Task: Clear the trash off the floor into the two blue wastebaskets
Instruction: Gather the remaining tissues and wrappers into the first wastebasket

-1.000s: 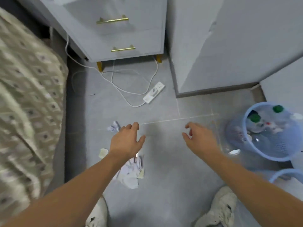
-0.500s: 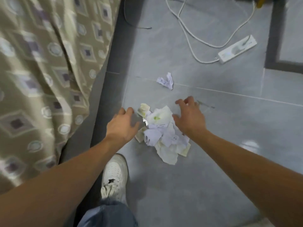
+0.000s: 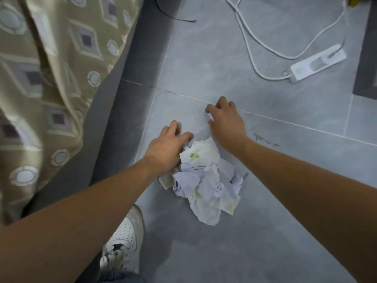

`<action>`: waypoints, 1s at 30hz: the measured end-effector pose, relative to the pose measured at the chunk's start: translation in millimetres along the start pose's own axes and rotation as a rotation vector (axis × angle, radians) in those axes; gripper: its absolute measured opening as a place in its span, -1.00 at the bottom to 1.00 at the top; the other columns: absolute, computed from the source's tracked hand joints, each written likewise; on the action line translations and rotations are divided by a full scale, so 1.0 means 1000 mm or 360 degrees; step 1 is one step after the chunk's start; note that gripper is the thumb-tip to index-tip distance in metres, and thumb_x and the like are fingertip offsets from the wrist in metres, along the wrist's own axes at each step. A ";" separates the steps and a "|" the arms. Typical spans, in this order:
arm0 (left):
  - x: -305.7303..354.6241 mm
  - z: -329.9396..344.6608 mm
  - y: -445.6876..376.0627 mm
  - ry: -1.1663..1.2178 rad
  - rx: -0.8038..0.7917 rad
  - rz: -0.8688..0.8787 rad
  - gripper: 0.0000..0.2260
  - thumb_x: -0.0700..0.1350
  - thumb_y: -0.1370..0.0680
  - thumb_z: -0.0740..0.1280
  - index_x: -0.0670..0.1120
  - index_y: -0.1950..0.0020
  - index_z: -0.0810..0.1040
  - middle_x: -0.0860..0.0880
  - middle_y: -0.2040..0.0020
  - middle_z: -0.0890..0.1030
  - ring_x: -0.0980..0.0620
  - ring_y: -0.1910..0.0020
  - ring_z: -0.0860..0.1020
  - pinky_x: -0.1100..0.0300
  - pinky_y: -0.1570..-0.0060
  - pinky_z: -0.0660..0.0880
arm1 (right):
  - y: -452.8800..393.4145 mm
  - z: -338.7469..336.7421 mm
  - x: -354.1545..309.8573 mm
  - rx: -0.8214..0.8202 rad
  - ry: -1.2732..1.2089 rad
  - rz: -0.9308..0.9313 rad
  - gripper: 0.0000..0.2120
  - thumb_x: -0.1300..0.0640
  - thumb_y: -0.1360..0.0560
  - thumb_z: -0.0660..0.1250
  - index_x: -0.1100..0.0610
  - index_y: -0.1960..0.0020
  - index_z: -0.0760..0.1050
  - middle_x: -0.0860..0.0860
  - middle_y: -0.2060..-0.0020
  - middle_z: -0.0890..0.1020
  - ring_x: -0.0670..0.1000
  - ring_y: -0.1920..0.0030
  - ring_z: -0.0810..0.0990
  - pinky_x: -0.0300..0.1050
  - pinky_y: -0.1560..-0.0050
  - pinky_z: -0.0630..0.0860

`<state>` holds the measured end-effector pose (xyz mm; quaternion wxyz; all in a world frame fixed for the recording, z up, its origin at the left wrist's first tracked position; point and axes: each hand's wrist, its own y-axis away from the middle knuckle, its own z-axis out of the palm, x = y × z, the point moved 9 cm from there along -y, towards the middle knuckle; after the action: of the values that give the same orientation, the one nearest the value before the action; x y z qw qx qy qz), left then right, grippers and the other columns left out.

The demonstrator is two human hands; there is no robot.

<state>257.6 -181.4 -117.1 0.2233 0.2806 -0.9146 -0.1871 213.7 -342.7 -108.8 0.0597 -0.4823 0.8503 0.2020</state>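
We see the paper pile (image 3: 206,180) on the floor (image 3: 265,231). The left hand (image 3: 166,148) grabs its left edge. The right hand (image 3: 225,121) pinches a small paper scrap (image 3: 210,116) just beyond it.

Open grey floor (image 3: 265,231) is lying right of the paper pile (image 3: 206,180); bed drape (image 3: 51,88) is blocking left, power strip (image 3: 318,63) far right.

Both arms reach forward (bare forearms); left hand (image 3: 165,148) and right hand (image 3: 225,121) lowered, fingers curled.
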 end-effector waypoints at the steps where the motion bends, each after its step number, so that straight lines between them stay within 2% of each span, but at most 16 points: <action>1: 0.005 0.002 -0.001 -0.0005 -0.0008 0.0029 -0.48 -0.20 -0.42 0.45 0.19 -0.26 0.36 0.04 -0.10 0.19 -0.03 -0.07 0.32 0.08 0.28 0.43 | 0.005 0.001 0.006 0.0001 -0.0029 0.0002 -0.72 0.23 -0.54 0.36 0.10 -0.25 0.50 0.13 -0.18 0.43 0.20 -0.16 0.42 0.13 0.13 0.58; 5: 0.016 0.006 -0.005 0.0147 -0.0017 -0.0002 -0.64 -0.21 -0.46 0.44 0.15 -0.11 0.46 0.10 -0.05 0.25 -0.01 0.02 0.39 0.10 0.22 0.49 | 0.027 -0.007 0.038 0.0031 -0.0130 0.0028 -0.76 0.22 -0.54 0.37 0.12 -0.20 0.54 0.14 -0.16 0.45 0.20 -0.13 0.43 0.10 0.09 0.55; 7: 0.015 -0.004 -0.005 0.0255 0.0061 -0.0103 -0.77 -0.19 -0.51 0.41 0.12 -0.02 0.51 0.10 -0.03 0.32 -0.03 0.05 0.45 0.09 0.18 0.50 | 0.041 -0.018 0.056 0.0057 -0.0167 0.0065 -0.75 0.22 -0.55 0.37 0.13 -0.22 0.54 0.15 -0.16 0.45 0.20 -0.13 0.43 0.08 0.09 0.54; 9: 0.023 -0.024 -0.004 0.0207 0.0170 -0.0138 -0.88 -0.18 -0.53 0.38 0.03 0.00 0.58 0.07 0.00 0.32 -0.03 0.13 0.44 0.13 0.20 0.43 | 0.061 -0.034 0.072 0.0096 -0.0248 0.0131 -0.74 0.23 -0.55 0.37 0.15 -0.24 0.54 0.15 -0.17 0.45 0.20 -0.13 0.44 0.07 0.09 0.54; 13: 0.079 -0.081 0.008 0.0181 0.0279 -0.0093 -0.90 -0.21 -0.52 0.41 -0.07 -0.01 0.61 -0.03 -0.01 0.36 -0.06 0.21 0.45 0.02 0.21 0.52 | 0.115 -0.083 0.097 0.0213 -0.0452 0.0310 -0.72 0.20 -0.55 0.39 0.14 -0.26 0.55 0.12 -0.16 0.45 0.16 -0.15 0.45 0.05 0.06 0.55; 16: 0.175 -0.118 0.013 0.0274 0.0246 0.0139 -0.86 -0.24 -0.49 0.43 -0.08 -0.02 0.62 -0.04 -0.02 0.38 -0.04 0.19 0.49 0.08 0.13 0.50 | 0.169 -0.137 0.127 0.0324 -0.0619 0.0470 -0.72 0.18 -0.55 0.39 0.10 -0.25 0.55 0.08 -0.14 0.45 0.11 -0.15 0.44 0.03 0.05 0.56; 19: 0.310 -0.143 0.015 0.0383 0.0180 0.0432 -0.85 -0.25 -0.48 0.44 -0.06 -0.01 0.62 -0.01 0.01 0.38 0.01 0.17 0.50 0.15 0.09 0.47 | 0.237 -0.199 0.183 0.0491 -0.0703 0.0674 -0.73 0.17 -0.53 0.39 0.07 -0.23 0.55 0.03 -0.11 0.44 0.09 -0.12 0.46 0.02 0.07 0.56; 22: 0.452 -0.151 0.020 0.0460 0.0108 0.0686 -0.85 -0.20 -0.50 0.46 -0.01 -0.02 0.61 0.02 0.01 0.37 0.02 0.16 0.51 0.08 0.09 0.53 | 0.316 -0.259 0.259 0.0705 -0.0745 0.0893 -0.71 0.19 -0.50 0.44 0.09 -0.21 0.57 0.04 -0.09 0.47 0.09 -0.09 0.50 0.02 0.01 0.55; 25: 0.570 -0.145 0.030 0.0478 0.0055 0.0864 -0.86 -0.13 -0.54 0.44 0.05 -0.05 0.57 0.05 0.00 0.37 0.03 0.15 0.51 0.01 0.10 0.57 | 0.390 -0.303 0.328 0.0841 -0.0684 0.1049 -0.70 0.22 -0.47 0.47 0.14 -0.20 0.58 0.06 -0.06 0.49 0.06 -0.04 0.50 -0.10 0.00 0.48; 30: 0.714 -0.116 0.048 0.0469 -0.0014 0.1040 -0.85 -0.10 -0.52 0.43 0.06 -0.05 0.55 0.07 0.00 0.37 0.04 0.16 0.49 0.03 0.20 0.55 | 0.484 -0.335 0.432 0.0932 -0.0626 0.1283 -0.72 0.20 -0.48 0.45 0.12 -0.18 0.57 0.04 -0.09 0.49 0.12 -0.07 0.52 0.07 -0.04 0.55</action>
<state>-233.5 -595.4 218.2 0.4020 -0.0037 -0.9132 -0.0674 -391.4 -601.4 206.8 0.2676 -0.0336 0.9617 0.0497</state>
